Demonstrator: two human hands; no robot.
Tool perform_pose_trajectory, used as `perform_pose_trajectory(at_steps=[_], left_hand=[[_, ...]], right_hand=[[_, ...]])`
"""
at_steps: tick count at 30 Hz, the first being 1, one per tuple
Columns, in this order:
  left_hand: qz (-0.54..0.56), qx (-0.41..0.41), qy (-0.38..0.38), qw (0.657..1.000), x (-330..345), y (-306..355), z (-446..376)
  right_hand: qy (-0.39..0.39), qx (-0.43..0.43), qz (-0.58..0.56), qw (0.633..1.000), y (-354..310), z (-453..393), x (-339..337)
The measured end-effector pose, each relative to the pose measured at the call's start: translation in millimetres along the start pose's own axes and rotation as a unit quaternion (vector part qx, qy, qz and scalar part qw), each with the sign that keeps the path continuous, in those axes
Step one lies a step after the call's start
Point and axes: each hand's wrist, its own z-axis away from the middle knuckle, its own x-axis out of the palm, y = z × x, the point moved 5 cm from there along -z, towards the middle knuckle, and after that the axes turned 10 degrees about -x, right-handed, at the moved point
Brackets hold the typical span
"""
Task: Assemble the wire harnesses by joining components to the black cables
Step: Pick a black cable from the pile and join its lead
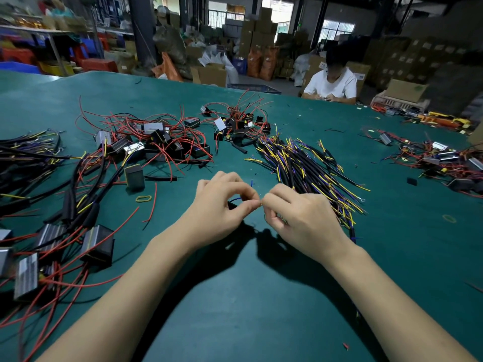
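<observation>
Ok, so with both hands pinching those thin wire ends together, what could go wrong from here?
The left hand and right hand meet on fine wire tips; the join is tiny and may slip apart. The blue wire loops loosely and could kink. The cable pile lies right behind the right hand, so a stray cable might snag or get dragged along.

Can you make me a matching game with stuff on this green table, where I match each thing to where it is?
Things:
1. yellow rubber band
2. pile of black cables
3. thin blue wire
4. person in a white shirt

Places:
A. sitting at the far edge of the table
B. pinched between the left hand and the right hand
C. lying alone on the mat, left of the hands
D. heaped right of the hands

Pairs: 1-C, 2-D, 3-B, 4-A
</observation>
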Motion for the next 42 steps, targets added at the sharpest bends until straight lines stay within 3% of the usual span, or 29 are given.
perform_pose_trajectory(at_steps=[4, 9, 12, 16, 35, 37, 38, 40, 42], left_hand=[[-0.032, 0.011, 0.033, 0.999, -2, -2, 0], [-0.062, 0.053, 0.077, 0.994, 1, 1, 3], [-0.087, 0.075, 0.083, 0.99, 1, 4, 3], [-0.115, 0.09, 0.078, 0.986, 2, 7, 4], [-0.178, 0.135, 0.11, 0.969, 3, 13, 8], [-0.187, 0.126, 0.1, 0.969, 5, 14, 8], [-0.19, 0.121, 0.094, 0.97, 6, 14, 8], [-0.193, 0.108, 0.083, 0.972, 9, 15, 7], [-0.189, 0.083, 0.079, 0.975, 11, 14, 6]], right_hand=[[-0.008, 0.123, -0.18, 0.976, 13, 6, 7], [0.002, 0.316, -0.432, 0.845, 27, 13, 23], [-0.022, 0.353, -0.502, 0.789, 29, 19, 29], [-0.04, 0.36, -0.526, 0.769, 31, 21, 31], [-0.035, 0.351, -0.483, 0.801, 31, 18, 28], [-0.048, 0.347, -0.431, 0.832, 32, 18, 26], [-0.064, 0.326, -0.375, 0.866, 31, 16, 24], [-0.094, 0.233, -0.191, 0.949, 24, 10, 16], [-0.073, 0.123, 0.004, 0.99, 11, 2, 8]])
